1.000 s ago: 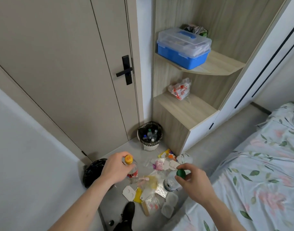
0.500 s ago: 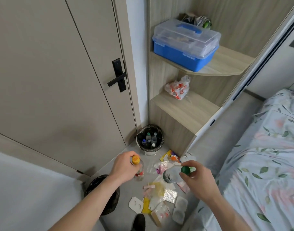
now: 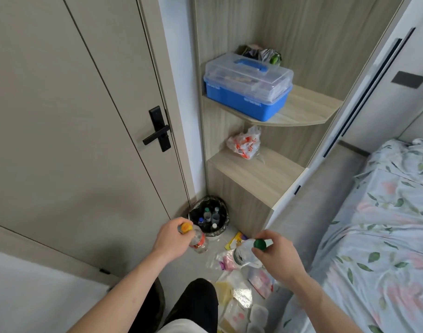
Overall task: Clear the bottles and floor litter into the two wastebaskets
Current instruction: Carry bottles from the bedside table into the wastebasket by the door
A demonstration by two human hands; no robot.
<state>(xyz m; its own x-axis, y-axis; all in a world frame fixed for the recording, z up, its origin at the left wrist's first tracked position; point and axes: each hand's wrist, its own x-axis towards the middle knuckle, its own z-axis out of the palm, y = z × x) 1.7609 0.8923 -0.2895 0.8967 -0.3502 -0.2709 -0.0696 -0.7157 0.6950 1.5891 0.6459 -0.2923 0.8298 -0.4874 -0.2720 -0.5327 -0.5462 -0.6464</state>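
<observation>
while hands grip bottles necks-up, bodies slant toward wastebasket.

clear glossy plastic bottles, crinkly shiny wrappers, matt wood-grain shelf, black plastic bin liner.

Beige door, wooden corner shelves

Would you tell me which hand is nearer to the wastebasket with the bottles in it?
Left. The left hand holds its bottle right beside the wastebasket rim; the right hand is farther off to the basket's right.
</observation>
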